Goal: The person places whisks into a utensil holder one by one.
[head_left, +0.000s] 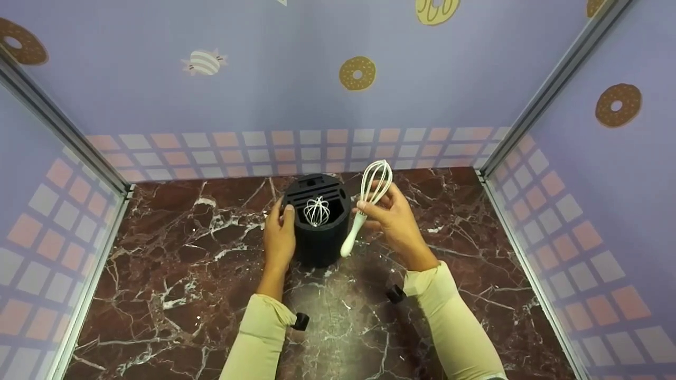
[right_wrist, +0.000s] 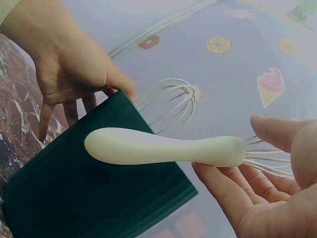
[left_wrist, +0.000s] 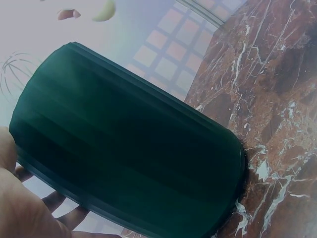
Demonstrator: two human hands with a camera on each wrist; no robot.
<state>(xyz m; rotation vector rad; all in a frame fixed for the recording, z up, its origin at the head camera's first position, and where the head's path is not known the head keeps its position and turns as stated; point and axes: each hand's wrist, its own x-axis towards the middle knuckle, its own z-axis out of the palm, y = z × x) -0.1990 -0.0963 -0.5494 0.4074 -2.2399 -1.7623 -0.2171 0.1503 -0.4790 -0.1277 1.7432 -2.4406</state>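
A black round utensil holder with slots in its top stands upright near the back wall. My left hand holds its left side, thumb at the rim and fingers reaching round behind, as the left wrist view shows. The wire head of one whisk pokes out of the holder's large front compartment. Just right of the holder, my right hand grips a second whisk with a pale handle around its neck and wires. That whisk tilts, wires up and handle end down, beside the rim.
The holder stands on a dark red marbled tabletop. A purple back wall with printed doughnuts rises close behind, and side panels with metal edges close in the left and right.
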